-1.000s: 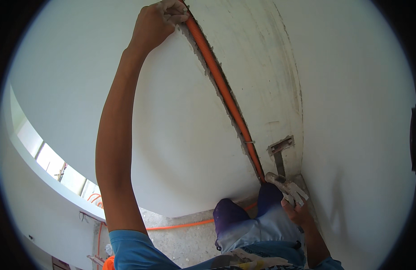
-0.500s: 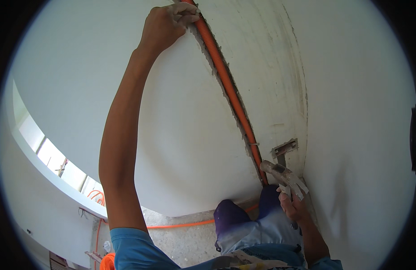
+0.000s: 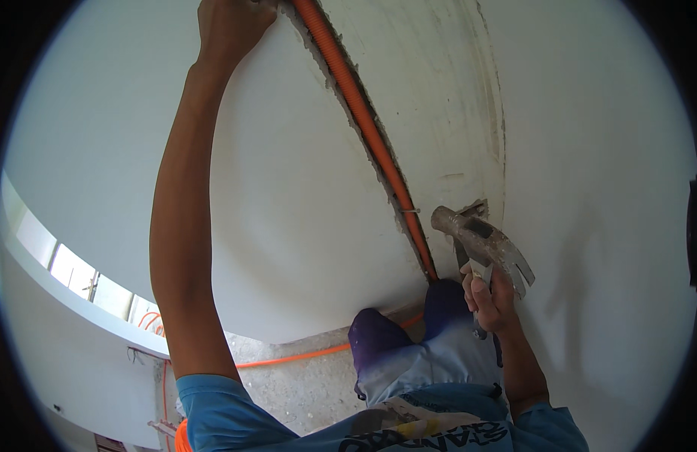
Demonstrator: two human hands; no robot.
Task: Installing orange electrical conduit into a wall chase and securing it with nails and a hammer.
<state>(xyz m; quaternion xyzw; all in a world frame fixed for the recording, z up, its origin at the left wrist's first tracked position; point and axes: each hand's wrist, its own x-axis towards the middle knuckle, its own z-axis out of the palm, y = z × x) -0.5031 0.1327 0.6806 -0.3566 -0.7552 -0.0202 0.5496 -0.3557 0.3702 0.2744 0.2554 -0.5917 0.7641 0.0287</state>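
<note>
Watching remotely, I have the left arm [image 3: 183,226] raised high, nearly straight, its wrist [image 3: 213,66] angled over to the right. The left grip [image 3: 239,29] is partly cut off by the top edge, so I can't tell how its fingers are set. My right forearm [image 3: 523,369] sits low, elbow bent, slanting up and leftward to the right grip [image 3: 490,303], whose fingers curl tightly inward.

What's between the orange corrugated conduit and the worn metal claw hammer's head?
In the head view, a narrow strip of pale wall; a thin nail-like pin crosses the conduit there. How far the hammer stands off the wall is unclear.
</note>
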